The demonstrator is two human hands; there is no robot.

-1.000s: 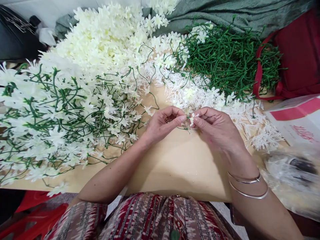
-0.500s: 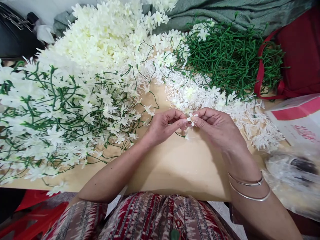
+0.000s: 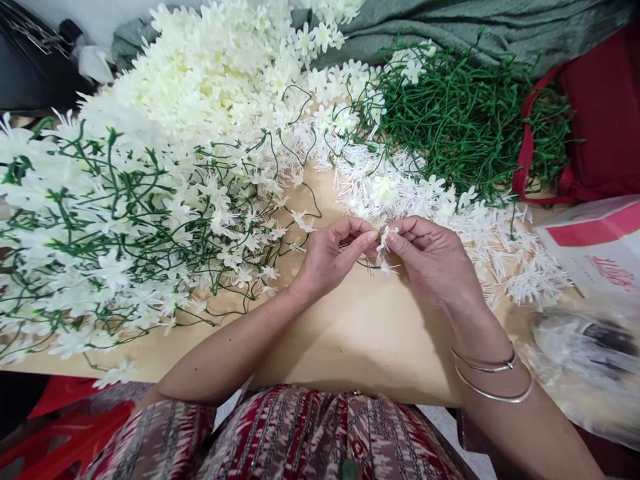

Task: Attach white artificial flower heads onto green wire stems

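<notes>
My left hand (image 3: 330,257) and my right hand (image 3: 430,257) meet fingertip to fingertip over the middle of the tan table (image 3: 360,333). The right fingers pinch a small white artificial flower (image 3: 386,235). The left fingers are closed on a thin green stem (image 3: 361,265) that runs under both hands. A heap of loose white flower heads (image 3: 210,73) lies at the back left. Finished sprays with green stems and white flowers (image 3: 125,220) spread over the left. Bare green stems (image 3: 460,113) are piled at the back right.
Spiky white flower parts (image 3: 505,247) lie scattered right of my hands. A red bag (image 3: 600,113) sits at the far right, a white and red packet (image 3: 595,247) in front of it, and a clear plastic bag (image 3: 585,360) near the front right edge. Grey-green cloth (image 3: 475,23) lies behind.
Both hands have stayed together at the same spot, with only small finger movements on the flower and stem. The view has shifted slightly.
</notes>
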